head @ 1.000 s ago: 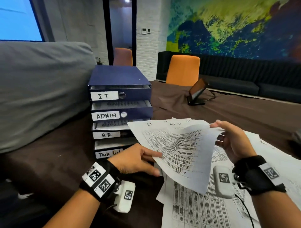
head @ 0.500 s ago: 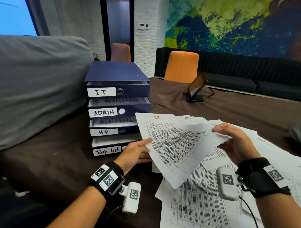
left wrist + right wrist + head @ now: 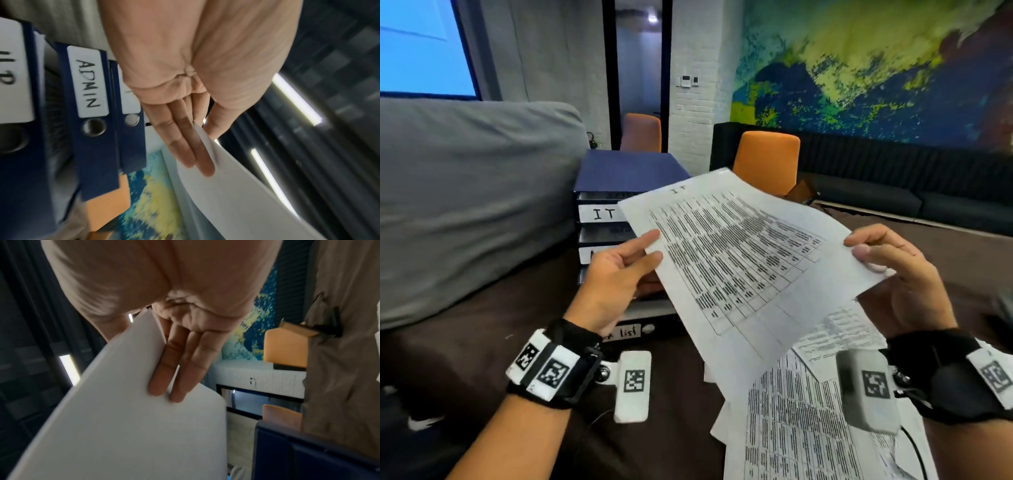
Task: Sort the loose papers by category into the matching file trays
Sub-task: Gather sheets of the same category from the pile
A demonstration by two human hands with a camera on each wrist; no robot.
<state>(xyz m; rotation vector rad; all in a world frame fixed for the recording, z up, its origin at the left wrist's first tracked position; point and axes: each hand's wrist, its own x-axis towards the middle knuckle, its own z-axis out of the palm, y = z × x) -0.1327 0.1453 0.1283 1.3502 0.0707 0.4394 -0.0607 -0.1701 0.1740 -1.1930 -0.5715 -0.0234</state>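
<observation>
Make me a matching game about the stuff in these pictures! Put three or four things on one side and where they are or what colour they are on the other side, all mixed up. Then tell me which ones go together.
Things:
1. sheet marked IT
2. IT tray
3. chair
4. loose papers

Descriptions:
A. orange, behind the table
B. lying on the dark table
C. held up between the left hand and the right hand
D. top of the blue stack

Pairs: 1-C, 2-D, 3-A, 4-B
</observation>
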